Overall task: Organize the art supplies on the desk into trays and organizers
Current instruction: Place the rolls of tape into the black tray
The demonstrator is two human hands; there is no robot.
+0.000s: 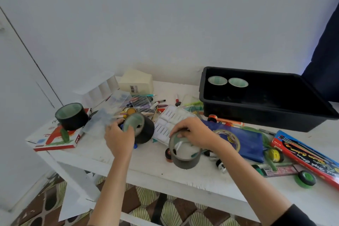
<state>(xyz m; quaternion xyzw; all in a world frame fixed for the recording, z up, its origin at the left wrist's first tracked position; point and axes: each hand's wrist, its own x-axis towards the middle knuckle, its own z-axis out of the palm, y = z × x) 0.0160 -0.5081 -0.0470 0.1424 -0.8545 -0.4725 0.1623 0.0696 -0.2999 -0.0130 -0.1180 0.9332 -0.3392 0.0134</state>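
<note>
The left hand [120, 137] curls its grip round a wide black roll of tape [145, 131] lying on its side on the white table [146, 170]. The right hand [192, 132] pinches the top rim of a grey tape roll [183, 159] near the front edge. At the back right, the black plastic bin [266, 121] holds two more rolls [227, 81].

Two black tape rolls [217, 80] stand inside the black tray [266, 120].
</note>
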